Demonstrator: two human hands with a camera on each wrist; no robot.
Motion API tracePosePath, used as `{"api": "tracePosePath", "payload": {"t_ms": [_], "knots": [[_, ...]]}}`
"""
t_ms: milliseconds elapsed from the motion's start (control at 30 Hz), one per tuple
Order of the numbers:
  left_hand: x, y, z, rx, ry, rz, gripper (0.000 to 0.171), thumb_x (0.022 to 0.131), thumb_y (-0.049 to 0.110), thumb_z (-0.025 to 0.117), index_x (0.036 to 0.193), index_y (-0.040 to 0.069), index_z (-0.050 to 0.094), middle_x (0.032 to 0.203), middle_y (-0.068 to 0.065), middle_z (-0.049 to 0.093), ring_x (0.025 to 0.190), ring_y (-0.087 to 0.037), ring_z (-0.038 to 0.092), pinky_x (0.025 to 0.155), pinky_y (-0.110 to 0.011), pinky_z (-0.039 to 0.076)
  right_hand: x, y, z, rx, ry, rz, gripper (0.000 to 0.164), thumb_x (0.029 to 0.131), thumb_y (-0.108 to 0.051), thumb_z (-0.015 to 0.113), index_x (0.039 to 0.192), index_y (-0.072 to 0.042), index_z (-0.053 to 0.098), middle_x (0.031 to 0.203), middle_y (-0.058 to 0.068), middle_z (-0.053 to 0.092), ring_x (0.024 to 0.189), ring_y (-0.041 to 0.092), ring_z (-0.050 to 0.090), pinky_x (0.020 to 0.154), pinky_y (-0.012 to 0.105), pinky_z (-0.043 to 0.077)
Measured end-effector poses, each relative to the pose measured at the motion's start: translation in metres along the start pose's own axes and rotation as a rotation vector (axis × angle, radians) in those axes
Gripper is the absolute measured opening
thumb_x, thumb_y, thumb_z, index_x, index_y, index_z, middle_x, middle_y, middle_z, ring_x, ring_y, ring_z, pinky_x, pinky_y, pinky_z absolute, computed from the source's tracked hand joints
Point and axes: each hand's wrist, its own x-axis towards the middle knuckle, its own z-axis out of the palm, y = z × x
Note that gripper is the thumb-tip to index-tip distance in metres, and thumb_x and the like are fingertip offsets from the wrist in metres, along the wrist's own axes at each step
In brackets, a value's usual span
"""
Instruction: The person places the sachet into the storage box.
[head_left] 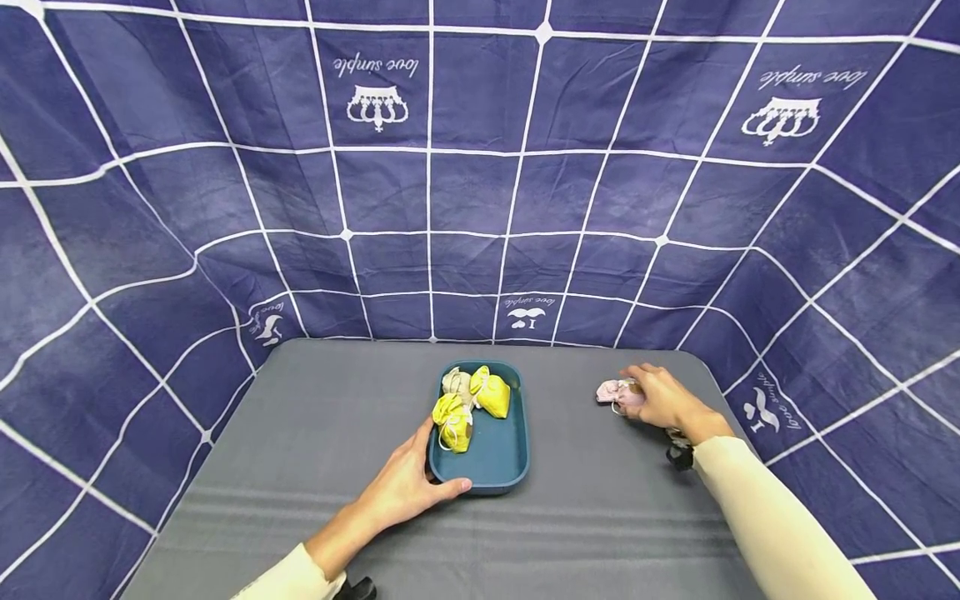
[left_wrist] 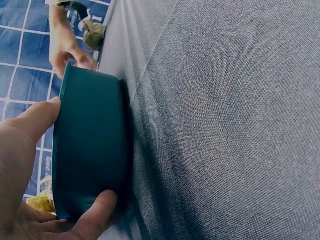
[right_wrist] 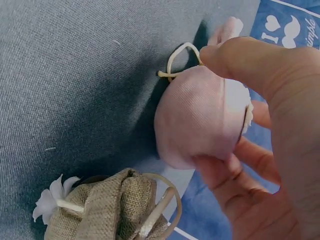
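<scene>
My left hand point(head_left: 408, 483) holds the near left corner of a blue-green tray point(head_left: 498, 454), thumb on the near rim and fingers along the left wall. Inside lie two yellow drawstring pouches point(head_left: 491, 396) and a cream pouch point(head_left: 456, 382), grouped at the far left. Off to the right, my right hand point(head_left: 663, 396) grips a pink drawstring pouch point(right_wrist: 195, 115) low over the grey table. In the right wrist view its thumb presses near the gathered neck and the fingers curl under the far side. A brown burlap pouch point(right_wrist: 107, 205) sits beside it, mostly hidden by my wrist in the head view.
The grey cloth-covered table point(head_left: 337, 400) is walled by blue grid-patterned curtains point(head_left: 480, 192) at the back and both sides. The tray stands near the table's middle, left of the pink pouch. A black wrist camera point(head_left: 678, 457) hangs under my right wrist.
</scene>
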Motion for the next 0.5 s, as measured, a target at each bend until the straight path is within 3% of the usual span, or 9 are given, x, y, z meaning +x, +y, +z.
{"api": "tracePosePath", "payload": {"t_ms": [167,500], "knots": [[0.0038,0.0006,-0.0002,-0.008,-0.003,0.006,0.132,0.084,0.065,0.101,0.182,0.008,0.035,0.171,-0.02,0.061,0.132,-0.026,0.072,0.113,-0.052,0.062,-0.0032,-0.0004,-0.0021,0.001,0.026,0.025,0.063,0.089,-0.02,0.097,0.14,0.006,0.072,0.126,0.029,0.077,0.112,0.047,0.077,0.102,0.067,0.063],[0.0013,0.0006,-0.0008,0.007,-0.013,-0.015,0.133,0.083,0.064,0.102,0.182,0.006,0.035,0.172,-0.02,0.06,0.137,-0.03,0.071,0.118,-0.056,0.06,-0.008,0.0012,0.0002,-0.062,-0.039,0.105,0.075,0.088,-0.033,0.098,0.153,-0.007,0.069,0.14,0.024,0.075,0.133,0.054,0.07,0.097,0.075,0.062]]}}
